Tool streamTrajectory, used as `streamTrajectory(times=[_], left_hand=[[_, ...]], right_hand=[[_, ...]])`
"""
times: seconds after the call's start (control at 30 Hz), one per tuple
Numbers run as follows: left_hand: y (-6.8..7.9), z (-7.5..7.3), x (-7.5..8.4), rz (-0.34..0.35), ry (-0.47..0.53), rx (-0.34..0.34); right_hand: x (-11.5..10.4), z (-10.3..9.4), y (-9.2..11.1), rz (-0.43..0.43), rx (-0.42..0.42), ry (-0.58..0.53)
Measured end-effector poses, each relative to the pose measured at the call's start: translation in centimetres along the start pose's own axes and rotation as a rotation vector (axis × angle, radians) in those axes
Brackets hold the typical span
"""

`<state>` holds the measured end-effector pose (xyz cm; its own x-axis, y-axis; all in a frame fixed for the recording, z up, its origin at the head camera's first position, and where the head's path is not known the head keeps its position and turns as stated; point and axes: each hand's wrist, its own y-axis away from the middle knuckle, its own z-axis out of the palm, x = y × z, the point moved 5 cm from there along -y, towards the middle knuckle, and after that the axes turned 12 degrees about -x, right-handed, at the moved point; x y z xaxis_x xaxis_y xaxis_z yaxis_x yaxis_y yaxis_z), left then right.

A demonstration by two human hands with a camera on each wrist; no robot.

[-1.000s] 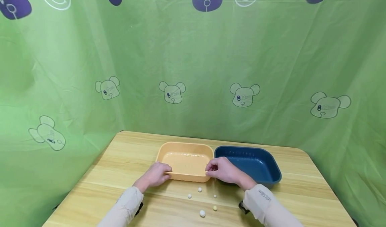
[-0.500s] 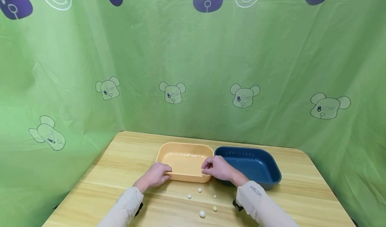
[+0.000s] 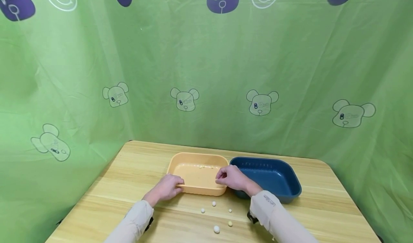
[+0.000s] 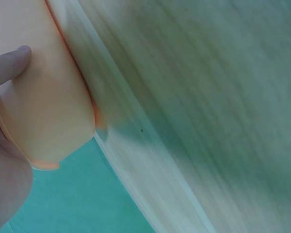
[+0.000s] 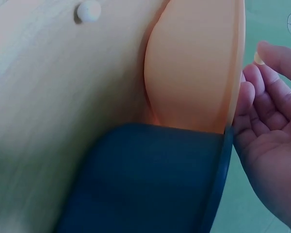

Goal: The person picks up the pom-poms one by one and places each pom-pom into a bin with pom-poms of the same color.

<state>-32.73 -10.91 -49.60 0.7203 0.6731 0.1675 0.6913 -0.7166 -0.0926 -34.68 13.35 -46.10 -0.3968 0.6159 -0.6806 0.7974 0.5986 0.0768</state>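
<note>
My left hand (image 3: 166, 187) grips the near left rim of a light orange plastic basin (image 3: 202, 190); in the left wrist view its thumb (image 4: 14, 63) lies flat on the outer wall. Over the basin's near right corner is my right hand (image 3: 233, 177). In the right wrist view it pinches a small pale yellow ball (image 5: 258, 58) between thumb and fingertips, just beyond the rim, with the other fingers curled in. Several tiny yellow balls (image 3: 212, 167) lie on the basin's floor toward the far side.
A dark blue basin (image 3: 292, 198) stands against the orange one on the right, under my right forearm. On the wooden table in front lie several loose balls, among them a larger white ball (image 3: 216, 229) and a yellow ball (image 3: 230, 223). A green curtain (image 3: 219, 63) hangs behind.
My right hand has moved a little left, from the orange basin's right corner to over its inside, then nearly stopped. The left hand has kept its place on the rim.
</note>
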Motion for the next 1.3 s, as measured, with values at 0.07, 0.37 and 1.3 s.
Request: streamTrajectory(times=[0.07,0.37,1.3], left_hand=[[0.0,0.0,0.0,0.001,-0.001,-0.001],[0.0,-0.1,0.0,0.002,-0.007,0.004],[-0.1,0.4,-0.3,0.007,-0.002,0.011]], right_hand=[[0.1,-0.1,-0.1,0.01,0.0,-0.006],[0.4,-0.4,-0.7,0.035,-0.012,-0.025],[2.0,-1.4,-2.8,0.096,0.023,-0.053]])
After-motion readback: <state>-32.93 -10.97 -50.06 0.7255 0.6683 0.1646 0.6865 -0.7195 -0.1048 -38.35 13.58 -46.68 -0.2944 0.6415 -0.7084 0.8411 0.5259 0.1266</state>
